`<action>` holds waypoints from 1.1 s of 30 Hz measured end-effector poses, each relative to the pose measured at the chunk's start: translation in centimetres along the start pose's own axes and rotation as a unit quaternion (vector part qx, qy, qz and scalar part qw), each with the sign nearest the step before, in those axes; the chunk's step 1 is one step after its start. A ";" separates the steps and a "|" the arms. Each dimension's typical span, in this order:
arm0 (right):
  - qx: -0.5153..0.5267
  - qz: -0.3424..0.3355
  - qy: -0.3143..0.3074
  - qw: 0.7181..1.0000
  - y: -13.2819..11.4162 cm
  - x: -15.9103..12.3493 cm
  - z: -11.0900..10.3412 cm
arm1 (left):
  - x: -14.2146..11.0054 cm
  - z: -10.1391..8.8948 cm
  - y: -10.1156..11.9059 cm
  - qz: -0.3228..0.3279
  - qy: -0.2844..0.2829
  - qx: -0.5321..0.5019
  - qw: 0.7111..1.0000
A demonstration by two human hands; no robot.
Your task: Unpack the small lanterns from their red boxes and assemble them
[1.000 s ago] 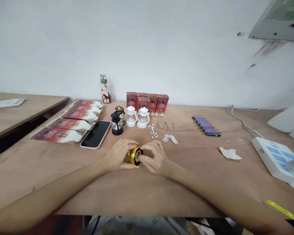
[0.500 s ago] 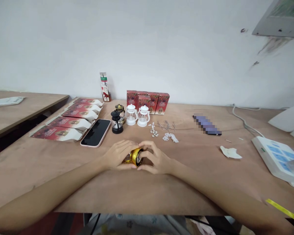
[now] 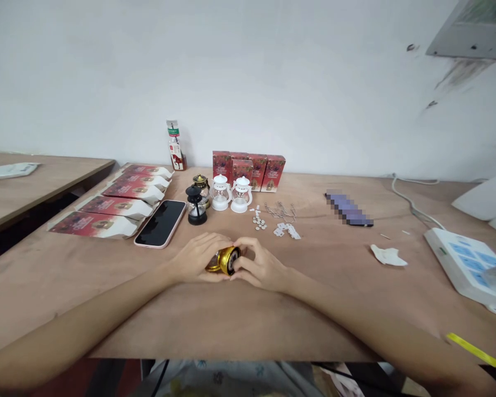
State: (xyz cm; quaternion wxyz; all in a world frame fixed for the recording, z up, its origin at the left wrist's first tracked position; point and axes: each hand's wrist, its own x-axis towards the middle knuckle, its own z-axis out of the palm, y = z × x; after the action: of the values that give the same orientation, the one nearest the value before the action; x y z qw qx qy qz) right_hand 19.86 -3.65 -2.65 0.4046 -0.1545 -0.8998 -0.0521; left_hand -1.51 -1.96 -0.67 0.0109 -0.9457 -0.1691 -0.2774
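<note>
A gold miniature lantern [image 3: 225, 261] lies on its side just above the table, its hollow base facing right. My left hand [image 3: 198, 257] wraps round its body from the left, fingers over the top and thumb below. At the base, my right hand [image 3: 259, 266] is closed round the rim, with fingertips at the opening; whether they pinch a small part inside is hidden. Beyond my hands stand a black lantern [image 3: 197, 206], a bronze-coloured lantern [image 3: 201, 185] and two white lanterns [image 3: 220, 194]. Small round button cells [image 3: 259, 223] and small white plastic pieces [image 3: 287, 231] lie nearby.
Bent metal wire pieces [image 3: 280, 210] lie behind the white pieces. Red boxes [image 3: 273, 175] stand by the wall; flattened boxes [image 3: 97, 225] and a phone [image 3: 160, 224] lie left. To the right are a blurred purple item [image 3: 349, 209], scrap paper [image 3: 388, 255] and a white device [image 3: 467, 270].
My right fingers have shifted slightly at the lantern's base, and the base has turned a little. Both hands keep their hold; the view has moved slightly.
</note>
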 end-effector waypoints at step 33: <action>0.025 0.028 0.019 0.999 0.1 0.1 -0.3 | -0.1 0.0 -0.1 -0.041 0.009 0.003 0.999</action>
State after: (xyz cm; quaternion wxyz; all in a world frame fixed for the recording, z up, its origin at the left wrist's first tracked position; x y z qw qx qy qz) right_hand 19.99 -3.63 -2.41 0.4271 -0.1683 -0.8882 -0.0208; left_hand -1.62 -1.90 -0.71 0.0041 -0.9352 -0.2085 -0.2861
